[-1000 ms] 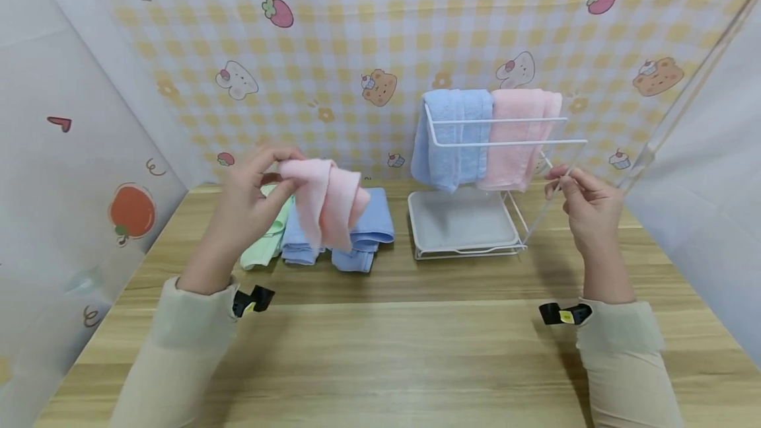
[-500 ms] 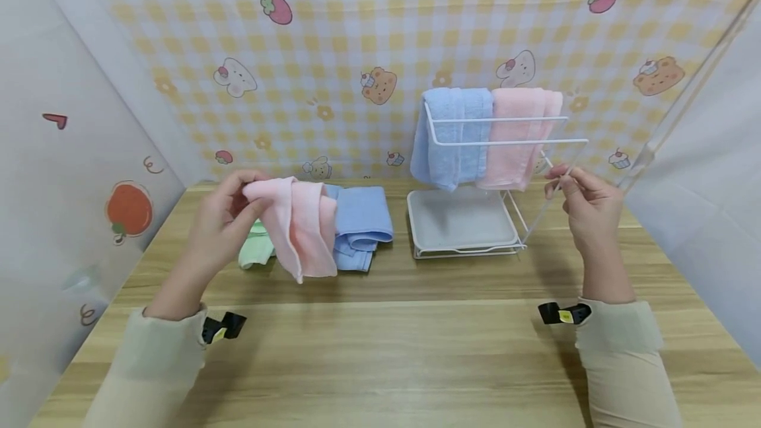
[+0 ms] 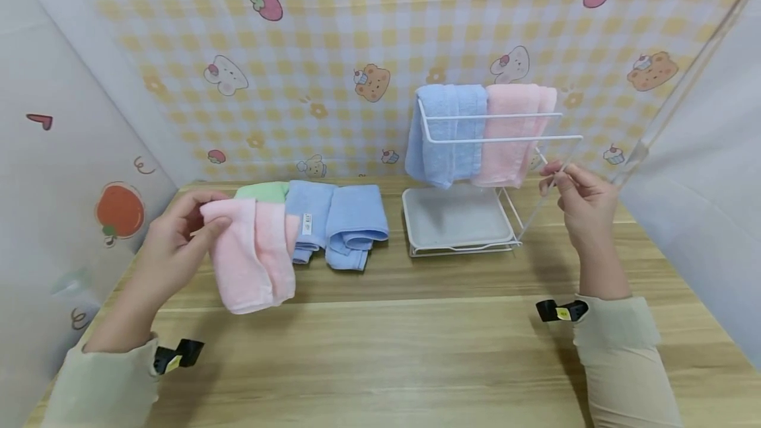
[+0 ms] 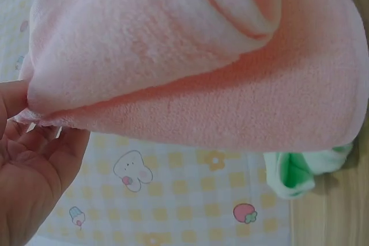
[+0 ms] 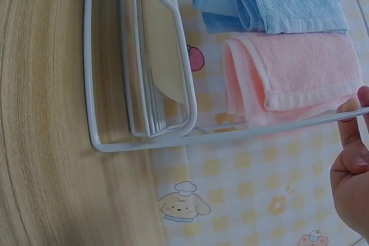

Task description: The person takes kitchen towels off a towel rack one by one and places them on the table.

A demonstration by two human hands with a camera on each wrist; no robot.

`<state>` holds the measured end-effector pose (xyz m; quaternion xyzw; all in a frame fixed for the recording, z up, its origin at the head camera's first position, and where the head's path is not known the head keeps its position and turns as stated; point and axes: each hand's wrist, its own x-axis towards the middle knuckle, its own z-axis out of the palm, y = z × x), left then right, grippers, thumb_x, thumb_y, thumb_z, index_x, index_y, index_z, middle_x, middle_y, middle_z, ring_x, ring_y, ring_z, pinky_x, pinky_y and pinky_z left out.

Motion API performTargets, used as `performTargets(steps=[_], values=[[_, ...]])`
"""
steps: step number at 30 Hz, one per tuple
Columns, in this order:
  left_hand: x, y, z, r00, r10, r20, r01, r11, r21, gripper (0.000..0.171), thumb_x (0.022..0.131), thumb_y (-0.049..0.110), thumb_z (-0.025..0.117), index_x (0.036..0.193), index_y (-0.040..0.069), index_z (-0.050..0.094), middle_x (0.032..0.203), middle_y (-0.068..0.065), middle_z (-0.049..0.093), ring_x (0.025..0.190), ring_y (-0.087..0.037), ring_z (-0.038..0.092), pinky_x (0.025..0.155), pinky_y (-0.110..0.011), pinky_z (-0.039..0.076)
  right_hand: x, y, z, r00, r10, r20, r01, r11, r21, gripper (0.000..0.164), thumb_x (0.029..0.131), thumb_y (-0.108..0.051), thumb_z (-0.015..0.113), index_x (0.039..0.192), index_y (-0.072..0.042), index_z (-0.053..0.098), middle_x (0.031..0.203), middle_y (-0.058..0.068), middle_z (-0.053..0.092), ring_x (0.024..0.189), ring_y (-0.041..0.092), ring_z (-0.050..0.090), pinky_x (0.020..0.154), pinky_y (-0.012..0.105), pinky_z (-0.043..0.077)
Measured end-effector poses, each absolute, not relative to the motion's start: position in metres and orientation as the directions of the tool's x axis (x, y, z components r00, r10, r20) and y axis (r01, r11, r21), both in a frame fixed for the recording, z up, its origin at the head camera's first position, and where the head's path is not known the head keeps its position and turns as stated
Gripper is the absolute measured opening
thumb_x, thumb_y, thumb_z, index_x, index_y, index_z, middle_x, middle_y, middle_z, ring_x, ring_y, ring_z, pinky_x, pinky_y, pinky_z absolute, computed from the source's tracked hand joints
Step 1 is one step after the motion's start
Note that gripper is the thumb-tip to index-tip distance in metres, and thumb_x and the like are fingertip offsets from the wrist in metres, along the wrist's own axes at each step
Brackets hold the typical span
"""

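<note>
My left hand (image 3: 181, 243) pinches a folded pink towel (image 3: 246, 263) by its upper corner, thumb in front, and the towel hangs down at the left of the table. In the left wrist view the pink towel (image 4: 155, 56) fills the top, its folds spreading from the fingertips. My right hand (image 3: 585, 207) pinches the right upright of a white wire rack (image 3: 505, 141). On the rack's back bar hang a blue towel (image 3: 454, 131) and a pink towel (image 3: 517, 131), side by side; the right wrist view shows this hanging pink towel (image 5: 311, 73) close to the fingers.
Behind the held towel lie a green towel (image 3: 261, 191) and two folded blue towels, one with a white label (image 3: 306, 224), the other blue towel (image 3: 357, 210) nearer the rack. A pale tray (image 3: 458, 220) sits in the rack's base. A patterned cloth wall (image 3: 333, 38) closes the back.
My left hand has moved left and down toward me with the pink towel, uncovering more of the blue towels. My right hand stays at the rack's upright.
</note>
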<state>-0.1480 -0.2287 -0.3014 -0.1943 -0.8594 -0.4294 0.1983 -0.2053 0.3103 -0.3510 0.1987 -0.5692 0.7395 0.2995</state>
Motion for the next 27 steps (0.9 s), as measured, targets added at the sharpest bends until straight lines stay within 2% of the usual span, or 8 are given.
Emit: performTargets(steps=[8,15,20,24,25,27], values=[[-0.130,-0.246,-0.302,-0.872,0.174,0.458,0.470,0.563,0.680,0.025,0.093,-0.009,0.061,0.117,-0.002,0.057,0.102,0.021,0.061,0.068,0.001,0.060,0.057,-0.011,0.049,-0.204,0.308,-0.350,-0.749,0.223,0.624,-0.661,-0.179,-0.729,0.018,0.095,0.011,0.053,0.098,0.019,0.069,0.088,0.008,0.075,0.065,0.014,0.065,0.037,0.020,0.012],[-0.114,-0.258,-0.310,-0.892,0.244,0.380,0.445,0.617,0.649,0.028,0.095,-0.004,0.060,0.122,0.002,0.057,0.110,0.025,0.058,0.075,0.004,0.064,0.057,-0.015,0.053,-0.203,0.309,-0.350,-0.767,0.220,0.603,-0.640,-0.189,-0.745,0.017,0.095,0.011,0.054,0.100,0.016,0.070,0.090,0.008,0.074,0.066,0.014,0.065,0.037,0.017,0.016],[-0.111,-0.267,-0.320,-0.899,0.267,0.347,0.437,0.606,0.665,0.029,0.095,-0.005,0.060,0.123,0.001,0.056,0.107,0.023,0.058,0.071,0.000,0.063,0.056,-0.015,0.052,-0.202,0.309,-0.350,-0.766,0.234,0.599,-0.639,-0.178,-0.748,0.017,0.095,0.010,0.054,0.099,0.016,0.070,0.091,0.007,0.074,0.066,0.014,0.065,0.038,0.017,0.016],[-0.116,-0.272,-0.327,-0.911,0.267,0.315,0.413,0.629,0.658,0.027,0.096,-0.002,0.060,0.123,0.000,0.057,0.106,0.026,0.056,0.077,0.005,0.061,0.058,-0.014,0.053,-0.202,0.309,-0.351,-0.759,0.236,0.607,-0.648,-0.180,-0.740,0.017,0.095,0.011,0.054,0.098,0.017,0.070,0.090,0.008,0.074,0.066,0.014,0.065,0.038,0.017,0.016],[-0.119,-0.274,-0.328,-0.915,0.266,0.303,0.403,0.639,0.655,0.027,0.096,-0.001,0.060,0.123,0.000,0.057,0.106,0.026,0.056,0.077,0.005,0.062,0.058,-0.015,0.053,-0.203,0.308,-0.351,-0.756,0.240,0.609,-0.651,-0.171,-0.740,0.017,0.096,0.010,0.054,0.098,0.017,0.070,0.090,0.008,0.074,0.065,0.014,0.065,0.038,0.018,0.016],[-0.125,-0.277,-0.330,-0.932,0.253,0.258,0.361,0.679,0.639,0.027,0.098,0.005,0.059,0.125,0.002,0.057,0.111,0.016,0.059,0.081,0.008,0.060,0.060,-0.016,0.053,-0.203,0.307,-0.351,-0.755,0.240,0.610,-0.652,-0.178,-0.737,0.017,0.095,0.010,0.054,0.098,0.018,0.069,0.089,0.008,0.074,0.065,0.014,0.064,0.038,0.019,0.014]])
